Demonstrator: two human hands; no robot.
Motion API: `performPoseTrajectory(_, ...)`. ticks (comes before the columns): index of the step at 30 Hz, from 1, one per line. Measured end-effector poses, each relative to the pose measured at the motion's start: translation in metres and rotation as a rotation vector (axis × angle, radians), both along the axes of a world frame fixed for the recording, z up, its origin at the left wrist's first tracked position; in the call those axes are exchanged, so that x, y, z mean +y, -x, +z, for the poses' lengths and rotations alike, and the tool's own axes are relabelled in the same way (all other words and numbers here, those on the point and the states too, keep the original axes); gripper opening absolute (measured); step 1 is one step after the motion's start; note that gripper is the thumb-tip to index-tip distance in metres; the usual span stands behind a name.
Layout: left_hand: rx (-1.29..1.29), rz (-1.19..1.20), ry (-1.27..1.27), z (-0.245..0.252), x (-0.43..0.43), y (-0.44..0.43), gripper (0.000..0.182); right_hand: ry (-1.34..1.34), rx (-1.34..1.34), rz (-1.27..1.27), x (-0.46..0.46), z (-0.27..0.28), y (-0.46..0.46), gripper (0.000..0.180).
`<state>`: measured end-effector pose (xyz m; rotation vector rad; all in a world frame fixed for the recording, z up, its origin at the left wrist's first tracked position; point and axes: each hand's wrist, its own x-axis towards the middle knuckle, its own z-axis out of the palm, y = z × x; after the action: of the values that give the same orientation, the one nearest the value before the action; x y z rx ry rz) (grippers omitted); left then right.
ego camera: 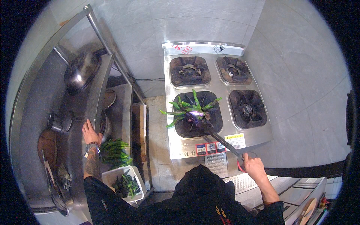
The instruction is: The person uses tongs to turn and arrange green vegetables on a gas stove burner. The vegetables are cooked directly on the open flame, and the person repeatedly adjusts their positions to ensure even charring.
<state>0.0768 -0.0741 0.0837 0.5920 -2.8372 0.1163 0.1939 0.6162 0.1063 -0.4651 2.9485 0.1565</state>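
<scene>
My right hand [253, 167] grips the red-coated handle of long dark metal tongs [220, 138], which look like fire tongs. At their far end, several green chili peppers [194, 108] fan out over the front left burner [184, 130] of a steel gas stove, where a violet-white glow shows. Dark, scorched-looking patches mark some of the peppers. My left hand [91, 133] rests on the front edge of a steel shelf [104, 81], holding no object. Below that hand lies a pile of green chili peppers [116, 150], beside a white plastic tub [142, 182] of darker, charred-looking peppers.
Three other burners, including the front right one [248, 108], share the stove top. On the upper shelf stand an overturned dark wok [83, 71], a metal pot [60, 121] and a sieve-like utensil [59, 197]. Tiled walls [303, 78] enclose the stove behind and at right.
</scene>
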Motion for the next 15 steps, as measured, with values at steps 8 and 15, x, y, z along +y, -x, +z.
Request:
performPoseTrajectory(8,0.006,-0.015,0.008,-0.001,-0.001,0.0,0.102,-0.055,-0.07,-0.025,0.004,0.014,0.0,0.015)
performPoseTrajectory(15,-0.002,-0.006,-0.005,0.0,-0.001,0.0,0.103,0.094,-0.167,-0.098,0.0,0.034,-0.002,0.022)
